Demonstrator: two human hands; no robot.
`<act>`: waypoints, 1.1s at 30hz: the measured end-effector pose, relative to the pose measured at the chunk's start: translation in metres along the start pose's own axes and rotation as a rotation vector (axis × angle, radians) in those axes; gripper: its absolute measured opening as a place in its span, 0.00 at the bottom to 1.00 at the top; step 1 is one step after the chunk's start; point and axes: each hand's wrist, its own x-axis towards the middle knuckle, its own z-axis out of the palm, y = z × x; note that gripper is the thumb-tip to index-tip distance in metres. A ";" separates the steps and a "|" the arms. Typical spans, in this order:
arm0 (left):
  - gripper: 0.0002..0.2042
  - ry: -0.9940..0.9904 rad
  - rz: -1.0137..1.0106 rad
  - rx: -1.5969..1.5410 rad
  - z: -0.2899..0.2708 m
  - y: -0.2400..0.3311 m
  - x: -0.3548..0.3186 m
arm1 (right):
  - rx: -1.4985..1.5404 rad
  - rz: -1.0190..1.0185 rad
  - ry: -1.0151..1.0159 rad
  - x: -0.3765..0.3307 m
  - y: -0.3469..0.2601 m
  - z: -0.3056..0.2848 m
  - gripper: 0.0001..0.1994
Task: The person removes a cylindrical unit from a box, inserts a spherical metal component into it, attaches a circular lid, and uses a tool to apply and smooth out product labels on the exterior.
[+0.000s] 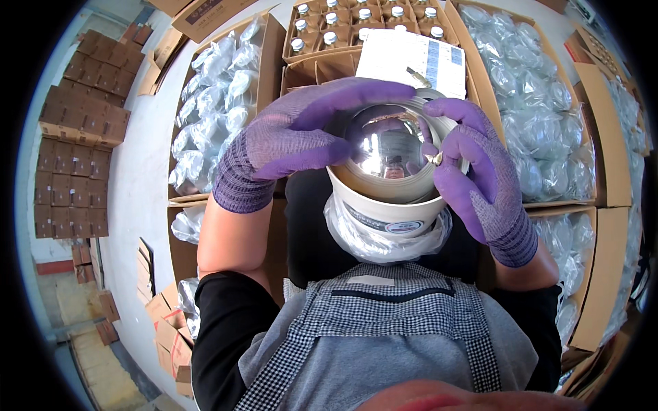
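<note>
Stacked brown cartons [83,113] line the frame's left; at centre, the left hand [295,133] clasps a mirrored dome [384,140] in a round cream container [373,211], the right hand [476,164] curled at its right edge, grip unclear.

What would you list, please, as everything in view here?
Pot: one, cream, centre
Dome: one, silver, inside pot's rim
Bag: one, clear, around pot
Small piece: one, metallic, right of dome
Bottle box: one, brown, top centre
Bottles: over ten, clear, in bottle box
Sheet: one, white, on bottle box
Open boxes: several, brown, both sides
Wrapped items: many, clear, in open boxes
Cartons: many, brown, far left
Scraps: several, brown, lower left
Floor: one, grey, left
Apron: one, checked, lower centre
Left hand: one, purple-gloved, at pot
Right hand: one, purple-gloved, at pot
</note>
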 end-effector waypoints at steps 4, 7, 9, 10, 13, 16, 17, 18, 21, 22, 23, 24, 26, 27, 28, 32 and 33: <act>0.39 -0.149 0.101 0.852 -0.008 0.019 0.009 | 0.272 0.059 0.176 0.007 0.022 -0.002 0.09; 0.40 -0.011 -0.075 1.048 0.004 0.028 0.015 | -0.016 0.268 0.155 0.027 0.101 -0.020 0.17; 0.43 0.056 -0.174 1.396 0.031 0.038 0.022 | -0.371 0.555 -0.110 0.032 0.170 -0.014 0.25; 0.44 0.036 -0.206 1.452 0.040 0.043 0.025 | -0.608 0.531 -0.348 0.034 0.200 -0.011 0.29; 0.44 -0.030 -0.075 1.518 0.041 0.042 0.025 | -0.782 0.568 -0.727 0.033 0.257 0.019 0.33; 0.40 -0.157 0.039 1.312 0.008 0.041 0.019 | -0.925 0.548 -0.777 0.026 0.272 0.049 0.35; 0.40 -0.167 0.034 1.285 0.004 0.040 0.021 | -0.902 0.570 -0.791 0.027 0.275 0.050 0.35; 0.40 -0.172 0.026 1.252 -0.001 0.036 0.020 | -0.879 0.591 -0.814 0.033 0.266 0.051 0.36; 0.42 -0.225 0.014 1.164 -0.008 0.024 0.025 | -0.781 0.570 -0.598 0.043 0.232 0.025 0.36; 0.42 -0.260 0.037 1.134 -0.014 0.021 0.028 | -0.567 0.608 -0.428 0.051 0.205 0.013 0.35; 0.42 -0.294 0.051 1.111 -0.020 0.021 0.029 | -0.342 0.629 -0.255 0.065 0.177 0.005 0.33; 0.45 -0.335 0.064 1.081 -0.028 0.023 0.028 | -0.170 0.548 -0.130 0.071 0.167 0.000 0.31; 0.42 0.058 0.110 0.721 -0.038 0.011 0.025 | 0.118 0.386 0.089 0.076 0.143 0.004 0.26; 0.40 0.278 0.235 0.666 -0.041 0.007 0.029 | 0.238 0.301 0.183 0.082 0.122 0.014 0.25; 0.39 0.323 0.148 0.525 -0.041 -0.003 0.034 | 0.884 0.364 0.214 0.095 0.106 0.023 0.28; 0.38 0.546 0.285 0.133 -0.040 -0.019 0.037 | 0.685 0.329 0.286 0.085 0.072 0.017 0.20; 0.38 0.528 0.409 -0.033 -0.046 -0.015 0.035 | 0.669 0.278 0.313 0.074 0.079 0.000 0.19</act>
